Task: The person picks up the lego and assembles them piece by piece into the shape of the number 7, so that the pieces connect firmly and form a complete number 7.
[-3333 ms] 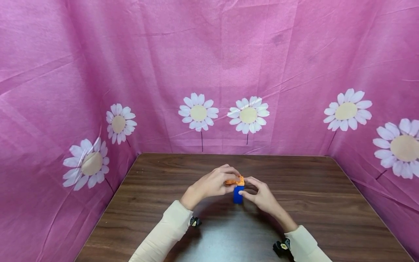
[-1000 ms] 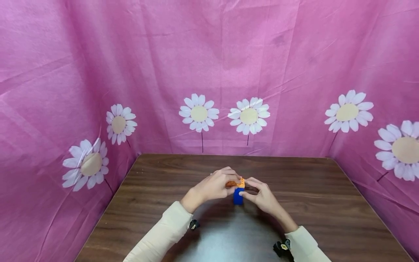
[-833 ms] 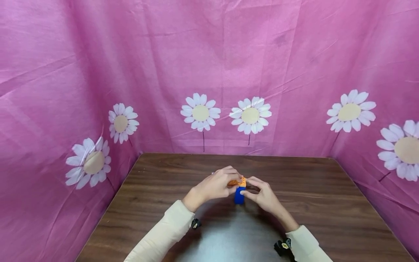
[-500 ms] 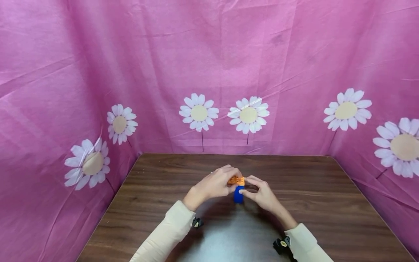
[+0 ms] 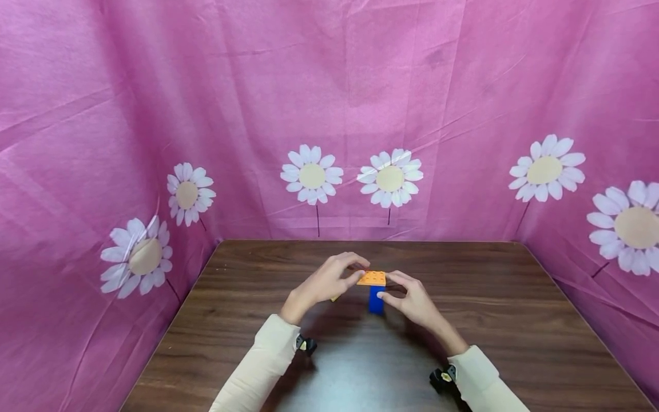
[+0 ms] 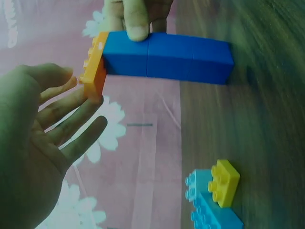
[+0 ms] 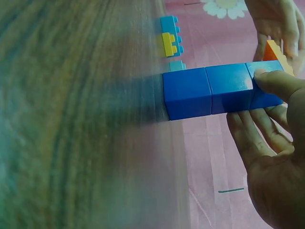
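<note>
A tower of three blue blocks (image 5: 376,300) stands upright on the table, with a flat orange studded brick (image 5: 373,278) on top that overhangs to the left. My right hand (image 5: 417,303) pinches the uppermost blue block; in the right wrist view its thumb (image 7: 276,81) lies along one side and the fingers along the other. Beside the overhanging end is my left hand (image 5: 324,280), its fingers loosely spread. In the left wrist view the fingertips (image 6: 93,100) of that hand are right at the orange brick's end, with the thumb apart from the others.
Behind the left hand, a yellow brick (image 6: 226,183) and light blue bricks (image 6: 214,210) stand on the wood-grain table (image 5: 463,286), mostly hidden in the head view. A pink cloth (image 5: 437,86) with printed daisies surrounds the table's back and sides.
My left hand has loosened from the orange brick and drawn slightly up and left, so more of the studs show. The right hand has stayed on the blue tower.
</note>
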Action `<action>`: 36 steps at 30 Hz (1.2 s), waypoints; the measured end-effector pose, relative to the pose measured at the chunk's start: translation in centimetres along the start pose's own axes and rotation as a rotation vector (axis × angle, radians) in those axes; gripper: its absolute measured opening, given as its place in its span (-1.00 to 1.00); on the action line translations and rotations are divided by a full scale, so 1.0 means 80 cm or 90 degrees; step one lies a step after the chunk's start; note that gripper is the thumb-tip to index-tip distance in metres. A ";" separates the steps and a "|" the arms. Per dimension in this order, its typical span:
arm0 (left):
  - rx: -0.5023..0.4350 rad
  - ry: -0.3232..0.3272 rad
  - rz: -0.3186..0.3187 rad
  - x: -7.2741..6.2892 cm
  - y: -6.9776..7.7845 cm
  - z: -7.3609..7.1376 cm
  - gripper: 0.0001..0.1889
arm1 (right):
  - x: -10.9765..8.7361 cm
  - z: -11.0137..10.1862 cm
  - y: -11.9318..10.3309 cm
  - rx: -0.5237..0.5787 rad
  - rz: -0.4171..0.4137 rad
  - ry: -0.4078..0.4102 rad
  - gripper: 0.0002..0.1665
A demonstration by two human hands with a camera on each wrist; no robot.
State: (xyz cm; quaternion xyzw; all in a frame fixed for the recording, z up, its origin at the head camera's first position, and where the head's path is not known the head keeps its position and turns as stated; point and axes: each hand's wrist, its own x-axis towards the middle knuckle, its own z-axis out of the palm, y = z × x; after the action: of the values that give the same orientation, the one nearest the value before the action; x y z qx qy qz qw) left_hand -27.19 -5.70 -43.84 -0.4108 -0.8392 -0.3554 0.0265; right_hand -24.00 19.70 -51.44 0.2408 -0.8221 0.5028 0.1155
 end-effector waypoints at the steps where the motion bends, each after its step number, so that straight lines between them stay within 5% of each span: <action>1: -0.014 0.012 -0.004 -0.002 -0.003 -0.002 -0.74 | 0.001 -0.001 0.001 0.002 0.007 0.001 -0.51; 10: -0.003 0.105 -0.063 -0.024 -0.039 -0.010 -0.80 | 0.001 -0.007 -0.001 -0.021 0.074 0.010 -0.44; 20: 0.045 0.136 -0.159 -0.059 -0.061 -0.006 -0.83 | 0.001 -0.015 -0.001 -0.049 0.104 0.021 -0.39; 30: 0.136 0.047 -0.343 -0.090 -0.076 0.004 -0.55 | 0.000 -0.017 0.002 -0.054 0.132 0.015 -0.36; 36: 0.148 0.005 -0.377 -0.097 -0.078 0.012 -0.51 | -0.001 -0.018 0.004 -0.085 0.131 0.014 -0.32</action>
State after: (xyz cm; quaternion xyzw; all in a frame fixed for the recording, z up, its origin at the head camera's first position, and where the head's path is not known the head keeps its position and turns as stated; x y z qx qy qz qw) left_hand -26.25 -12.86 -50.70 -0.1415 -0.9571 -0.2511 -0.0284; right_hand -24.14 21.10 -51.07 0.1413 -0.8729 0.4586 0.0881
